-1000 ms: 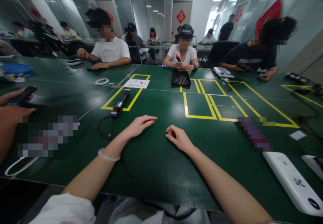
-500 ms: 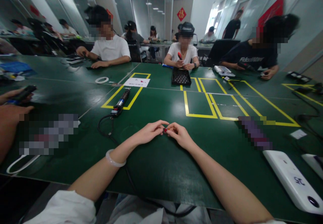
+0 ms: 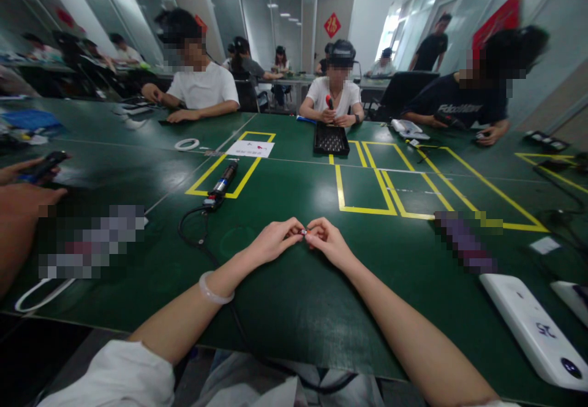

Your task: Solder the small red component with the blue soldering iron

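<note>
My left hand (image 3: 278, 237) and my right hand (image 3: 328, 243) meet over the green table (image 3: 294, 309), fingertips nearly touching. Pinched between them is a small red and white piece (image 3: 304, 232), too small to name and partly covered by the fingers. Both hands are closed on it. Ahead and to the left lies a dark, silver and blue cylindrical tool (image 3: 223, 179) inside a yellow tape outline, its black cable running under my left forearm. Beyond it, a white paper (image 3: 251, 149) bears small red marks or pieces.
At the right stand a white power bank (image 3: 528, 333) and a blurred purple object (image 3: 465, 242). Across the table a person works over a black tray (image 3: 331, 139). A co-worker's hand (image 3: 32, 199) holds a dark device at the left. A white ring (image 3: 187, 144) lies farther back.
My fingers have shifted around the small piece, so its white part now shows beside the red. My left fingers have curled in more, and the view has moved slightly.
</note>
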The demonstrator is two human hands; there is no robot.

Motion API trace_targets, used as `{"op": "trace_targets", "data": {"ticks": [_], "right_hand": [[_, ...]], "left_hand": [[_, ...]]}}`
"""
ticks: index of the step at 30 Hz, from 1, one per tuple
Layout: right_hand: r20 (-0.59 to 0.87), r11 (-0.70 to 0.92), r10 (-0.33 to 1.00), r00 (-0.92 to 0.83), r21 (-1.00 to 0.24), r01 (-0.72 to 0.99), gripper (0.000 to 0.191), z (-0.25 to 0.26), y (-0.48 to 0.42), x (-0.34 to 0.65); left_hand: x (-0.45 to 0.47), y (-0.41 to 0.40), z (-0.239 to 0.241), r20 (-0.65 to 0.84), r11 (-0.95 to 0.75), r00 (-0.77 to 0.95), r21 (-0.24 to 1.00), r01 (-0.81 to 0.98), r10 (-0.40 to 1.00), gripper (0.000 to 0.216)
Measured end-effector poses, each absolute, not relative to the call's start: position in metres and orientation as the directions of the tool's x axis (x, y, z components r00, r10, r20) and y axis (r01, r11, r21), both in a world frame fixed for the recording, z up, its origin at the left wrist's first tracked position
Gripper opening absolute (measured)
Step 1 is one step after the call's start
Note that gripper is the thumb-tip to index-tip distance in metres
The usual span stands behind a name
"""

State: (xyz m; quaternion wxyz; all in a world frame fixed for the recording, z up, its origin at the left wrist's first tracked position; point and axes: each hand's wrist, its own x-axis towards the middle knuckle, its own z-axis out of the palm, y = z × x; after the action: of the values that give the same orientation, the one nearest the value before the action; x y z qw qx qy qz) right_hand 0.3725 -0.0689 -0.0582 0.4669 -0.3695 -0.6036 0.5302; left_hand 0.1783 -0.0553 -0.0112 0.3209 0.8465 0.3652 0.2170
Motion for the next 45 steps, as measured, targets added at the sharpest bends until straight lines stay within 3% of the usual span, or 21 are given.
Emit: {"op": "trace_targets", "data": {"ticks": [6, 9, 12, 15, 18, 22, 29, 37, 45], "right_hand": [[0.19, 0.214, 0.939, -0.286, -0.975, 0.056, 0.027, -0.06, -0.069, 0.375], [0.188, 0.215, 0.944, -0.272, -0.974, 0.072, 0.027, -0.062, -0.068, 0.375], [0.179, 0.211, 0.943, -0.282, -0.973, 0.088, 0.027, -0.063, -0.067, 0.374], [0.17, 0.209, 0.94, -0.295, -0.972, 0.106, 0.027, -0.065, -0.067, 0.374], [0.169, 0.21, 0.939, -0.3, -0.972, 0.11, 0.027, -0.067, -0.066, 0.375], [0.16, 0.201, 0.94, -0.3, -0.974, 0.108, 0.027, -0.067, -0.065, 0.376], [0.159, 0.197, 0.943, -0.294, -0.975, 0.105, 0.029, -0.067, -0.065, 0.374], [0.194, 0.238, 0.948, -0.253, -0.959, 0.155, 0.028, -0.063, -0.066, 0.375], [0.282, 0.341, 0.933, -0.224, -0.89, 0.302, 0.018, -0.061, -0.067, 0.376]], "left_hand": [[0.159, -0.035, -0.006, 0.093, -0.545, 0.617, 0.582, 0.603, 0.782, 0.034], [0.118, -0.005, -0.007, 0.268, -0.457, 0.379, 0.357, 0.815, 0.886, 0.042], [0.064, 0.026, -0.015, 0.406, -0.164, 0.085, 0.162, 0.973, 0.91, 0.054], [0.019, 0.044, -0.024, 0.332, 0.035, -0.068, 0.104, 0.994, 0.941, 0.067], [-0.005, 0.051, -0.029, 0.163, 0.095, -0.112, 0.11, 0.989, 0.98, 0.068], [-0.006, 0.052, -0.03, 0.106, 0.094, -0.108, 0.124, 0.988, 0.989, 0.058], [0.031, 0.039, -0.034, 0.14, 0.03, -0.044, 0.102, 0.994, 0.989, 0.061], [0.117, -0.006, -0.029, 0.185, -0.252, 0.245, 0.016, 0.968, 0.952, 0.062], [0.173, -0.048, -0.028, 0.21, -0.473, 0.456, 0.035, 0.88, 0.865, 0.061]]}}
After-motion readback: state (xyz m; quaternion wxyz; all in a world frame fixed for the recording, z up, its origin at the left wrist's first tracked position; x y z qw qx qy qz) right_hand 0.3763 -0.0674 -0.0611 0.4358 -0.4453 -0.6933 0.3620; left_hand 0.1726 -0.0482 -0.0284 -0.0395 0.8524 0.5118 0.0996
